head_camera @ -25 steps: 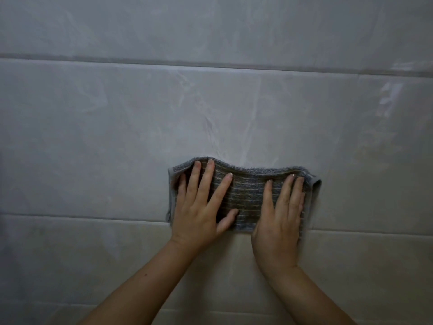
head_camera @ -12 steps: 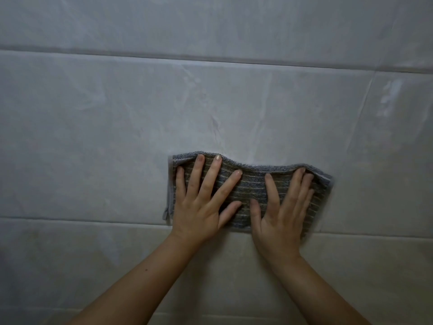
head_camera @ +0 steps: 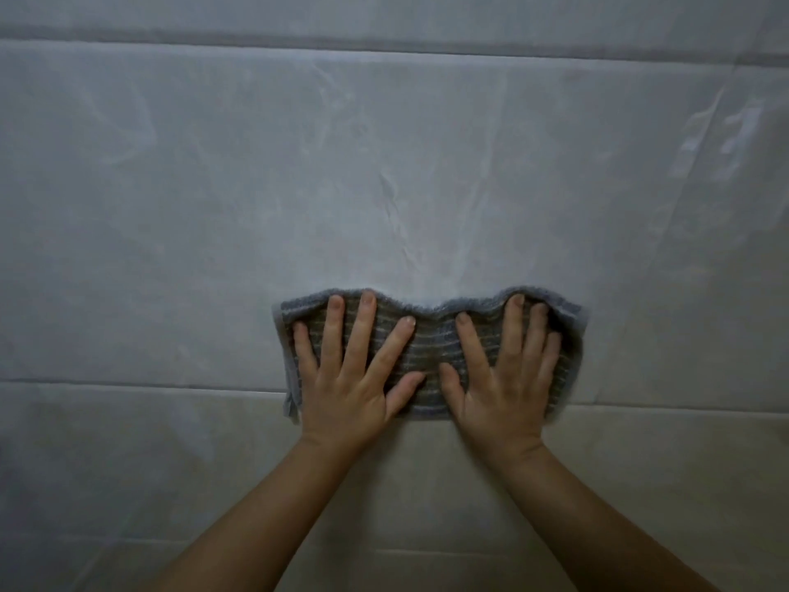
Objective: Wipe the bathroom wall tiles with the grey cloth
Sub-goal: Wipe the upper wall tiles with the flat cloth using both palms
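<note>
A grey striped cloth lies flat against the pale marbled wall tile, just above a horizontal grout line. My left hand presses on its left half with the fingers spread wide. On the right half, my right hand presses flat, fingers fanned and thumb pointing inward. The two thumbs nearly meet at the cloth's lower middle. The cloth's top edge dips in a wave between the hands. Both palms hide its lower corners.
The lower grout line separates the grey tile from a beige tile below. Another grout line runs across near the top. Glossy reflections show at the right. Bare wall surrounds the cloth on every side.
My right hand has spread its fingers and thumb apart on the cloth. The cloth has stretched a little wider, its top edge more wavy. The upper grout line has shifted higher in view.
</note>
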`<control>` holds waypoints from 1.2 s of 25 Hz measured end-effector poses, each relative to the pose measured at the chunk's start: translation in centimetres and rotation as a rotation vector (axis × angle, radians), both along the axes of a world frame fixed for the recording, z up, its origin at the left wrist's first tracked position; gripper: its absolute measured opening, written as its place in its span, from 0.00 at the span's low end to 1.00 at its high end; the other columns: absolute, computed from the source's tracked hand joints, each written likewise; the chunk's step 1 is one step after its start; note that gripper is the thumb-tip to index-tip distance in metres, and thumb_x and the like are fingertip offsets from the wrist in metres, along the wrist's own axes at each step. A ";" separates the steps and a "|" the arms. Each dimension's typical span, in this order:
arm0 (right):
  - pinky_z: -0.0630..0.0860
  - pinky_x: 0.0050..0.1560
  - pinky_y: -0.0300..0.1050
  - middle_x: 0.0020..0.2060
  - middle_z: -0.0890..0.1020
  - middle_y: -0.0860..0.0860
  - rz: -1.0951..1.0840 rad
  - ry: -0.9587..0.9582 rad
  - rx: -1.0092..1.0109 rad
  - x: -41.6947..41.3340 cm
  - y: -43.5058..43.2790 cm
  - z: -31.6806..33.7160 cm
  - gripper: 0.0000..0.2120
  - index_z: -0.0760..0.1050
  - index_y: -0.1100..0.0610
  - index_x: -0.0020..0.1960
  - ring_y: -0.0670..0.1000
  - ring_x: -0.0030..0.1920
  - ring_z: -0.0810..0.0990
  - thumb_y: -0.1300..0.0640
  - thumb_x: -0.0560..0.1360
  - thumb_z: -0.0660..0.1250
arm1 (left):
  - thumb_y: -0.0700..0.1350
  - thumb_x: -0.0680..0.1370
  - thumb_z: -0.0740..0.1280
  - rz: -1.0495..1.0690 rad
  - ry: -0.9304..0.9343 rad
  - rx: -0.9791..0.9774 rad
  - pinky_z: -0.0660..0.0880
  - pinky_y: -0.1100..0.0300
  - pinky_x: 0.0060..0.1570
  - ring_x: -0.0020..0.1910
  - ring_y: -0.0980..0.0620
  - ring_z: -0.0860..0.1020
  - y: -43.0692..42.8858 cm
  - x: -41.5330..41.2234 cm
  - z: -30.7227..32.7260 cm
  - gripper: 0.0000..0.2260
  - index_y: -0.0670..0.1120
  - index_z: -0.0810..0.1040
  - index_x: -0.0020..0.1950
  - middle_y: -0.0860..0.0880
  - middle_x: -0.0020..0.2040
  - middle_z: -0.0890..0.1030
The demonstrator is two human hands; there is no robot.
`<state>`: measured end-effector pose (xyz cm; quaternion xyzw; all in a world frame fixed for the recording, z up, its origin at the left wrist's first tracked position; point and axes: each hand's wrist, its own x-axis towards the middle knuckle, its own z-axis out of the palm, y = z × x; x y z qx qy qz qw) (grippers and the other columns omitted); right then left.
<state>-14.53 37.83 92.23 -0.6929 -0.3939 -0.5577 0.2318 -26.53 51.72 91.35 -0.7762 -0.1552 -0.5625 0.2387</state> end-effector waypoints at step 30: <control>0.57 0.67 0.61 0.78 0.47 0.61 0.132 -0.037 -0.178 -13.2 13.4 -4.7 0.32 0.50 0.49 0.79 0.63 0.73 0.54 0.44 0.79 0.57 | 0.65 0.79 0.57 0.091 -0.011 -0.135 0.46 0.36 0.75 0.80 0.42 0.48 14.1 -14.3 -4.4 0.27 0.57 0.60 0.76 0.47 0.82 0.49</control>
